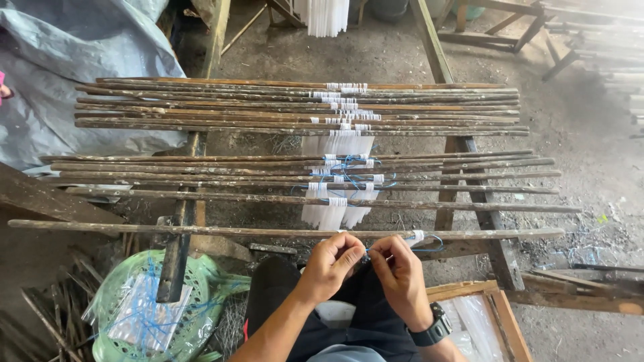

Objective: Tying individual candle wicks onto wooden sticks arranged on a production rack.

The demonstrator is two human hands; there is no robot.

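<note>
across the whole view a wooden rack (469, 144) is carrying long weathered sticks (201, 121) laid crosswise, so their middles are hanging free over the gap; they are lying in two packed groups, with two more sticks apart and nearer. bundles of white strands (335, 144) are hanging from the stick middles, likely so they can dangle straight without touching the ground. at far left a grey tarp (60, 74) is slumping over something unseen. lower left, a green plastic basket (201, 281) is sitting within arm's reach, holding clear bags (144, 318) and loose blue string, probably kept there as supply. lower right, a wooden box (500, 315) with clear plastic inside is sitting beside the person's knee.

nearest to the person, a single stick (168, 228) is lying alone across the rack. just under its middle, both hands are working close together: the left hand (330, 263) is curling shut, pinching thumb to fingers on the blue string (429, 247); the right hand (397, 267), a black watch on its wrist, is likewise closing in a pinch on the same string. that string looks thin and bright blue, looping up to a small white wrap (416, 236) on the stick.
</note>
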